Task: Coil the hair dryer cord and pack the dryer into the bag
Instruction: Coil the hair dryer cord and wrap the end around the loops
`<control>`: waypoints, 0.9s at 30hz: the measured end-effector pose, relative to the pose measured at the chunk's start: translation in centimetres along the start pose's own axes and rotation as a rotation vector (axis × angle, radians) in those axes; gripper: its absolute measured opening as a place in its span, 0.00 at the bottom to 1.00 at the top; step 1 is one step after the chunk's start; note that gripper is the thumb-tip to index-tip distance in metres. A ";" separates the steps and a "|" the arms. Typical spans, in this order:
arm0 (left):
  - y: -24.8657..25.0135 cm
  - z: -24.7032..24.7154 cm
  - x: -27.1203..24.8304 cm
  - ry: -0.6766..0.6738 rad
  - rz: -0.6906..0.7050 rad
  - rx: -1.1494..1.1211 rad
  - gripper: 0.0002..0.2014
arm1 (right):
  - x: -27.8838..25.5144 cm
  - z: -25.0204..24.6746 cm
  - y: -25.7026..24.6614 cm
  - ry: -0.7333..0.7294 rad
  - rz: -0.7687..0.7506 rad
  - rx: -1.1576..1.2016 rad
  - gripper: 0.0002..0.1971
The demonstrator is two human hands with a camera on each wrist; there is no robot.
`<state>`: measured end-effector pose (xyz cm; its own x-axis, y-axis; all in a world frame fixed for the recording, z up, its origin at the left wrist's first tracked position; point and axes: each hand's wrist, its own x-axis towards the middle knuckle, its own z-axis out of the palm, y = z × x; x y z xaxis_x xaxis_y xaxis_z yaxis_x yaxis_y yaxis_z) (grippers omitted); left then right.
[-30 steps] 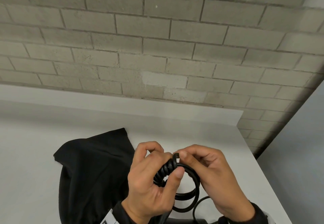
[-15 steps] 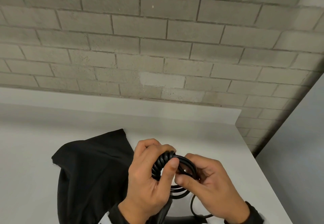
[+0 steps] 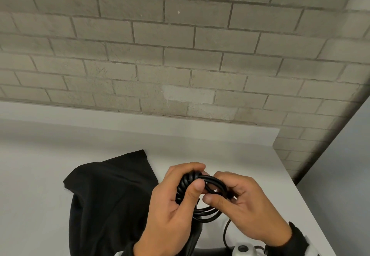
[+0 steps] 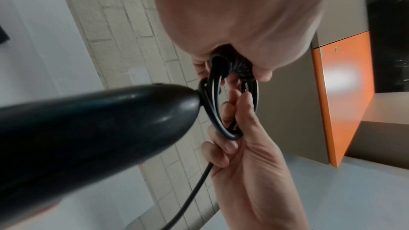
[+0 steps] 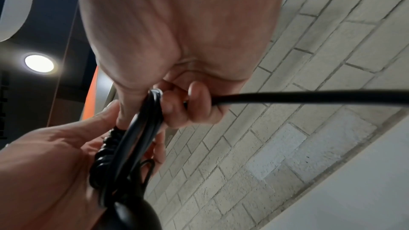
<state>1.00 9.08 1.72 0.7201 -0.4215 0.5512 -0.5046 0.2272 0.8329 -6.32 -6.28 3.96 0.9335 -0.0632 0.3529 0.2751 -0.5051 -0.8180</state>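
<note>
Both hands hold the black hair dryer cord [image 3: 208, 209] above the white table [image 3: 230, 155]. My left hand [image 3: 176, 201] grips the wound bundle of cord [image 4: 240, 69], thumb pressed on its front. My right hand [image 3: 234, 197] pinches the loops [image 5: 143, 120] on their right side, with a free length of cord [image 5: 309, 96] running off from its fingers. The dryer handle [image 4: 88, 128] hangs below the left hand; its end [image 5: 130, 216] shows in the right wrist view. The black cloth bag [image 3: 108, 197] lies flat on the table to the left of the hands.
A grey brick wall [image 3: 180, 55] stands behind the table. The table's right edge [image 3: 304, 205] drops off to a grey floor. An orange panel [image 4: 345, 93] stands at the side. A loose loop of cord [image 3: 226, 233] hangs near my right wrist.
My right hand has slid from the top of the loops down to their right side, carrying the cord around. The coil has tightened and the left hand has kept its grip.
</note>
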 end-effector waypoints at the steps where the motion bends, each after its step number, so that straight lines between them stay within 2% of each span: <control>1: 0.0 0.2 -0.1 0.019 0.003 -0.004 0.12 | 0.0 0.0 0.0 0.002 0.004 0.002 0.05; 5: -0.2 0.9 -0.2 0.090 0.048 0.101 0.10 | -0.2 0.4 -0.2 0.072 0.014 -0.039 0.05; 8: -0.5 1.1 -0.1 0.136 0.033 0.157 0.12 | -0.6 1.3 -0.3 0.222 0.034 -0.067 0.07; 11: -0.7 1.2 -0.1 0.182 0.021 0.201 0.15 | -1.4 2.4 -0.7 0.378 0.022 -0.251 0.21; 12: -0.8 1.2 -0.1 0.193 0.030 0.214 0.16 | -1.6 2.9 -1.0 0.432 -0.005 -0.326 0.22; 16: -1.0 1.5 -0.2 0.219 0.074 0.232 0.13 | -2.2 5.1 -2.0 0.612 -0.162 -0.449 0.04; 19: -1.1 1.5 -0.2 0.225 0.073 0.220 0.10 | -2.5 6.0 -1.7 0.625 -0.101 -0.527 0.10; 22: -1.1 1.7 -0.3 0.223 0.060 0.193 0.11 | -2.4 6.3 -1.9 0.536 0.021 -0.608 0.17; 25: -1.0 1.7 -0.3 0.224 0.059 0.173 0.12 | -2.3 6.2 -1.8 0.447 0.077 -0.581 0.12; 27: -1.0 1.6 -0.3 0.221 0.071 0.194 0.14 | -2.2 5.4 -2.1 0.401 0.149 -0.390 0.06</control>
<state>0.47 7.60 0.66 0.7552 -0.2047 0.6227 -0.6237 0.0679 0.7787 -7.74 -0.40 2.41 0.7748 -0.4403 0.4537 -0.0286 -0.7413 -0.6705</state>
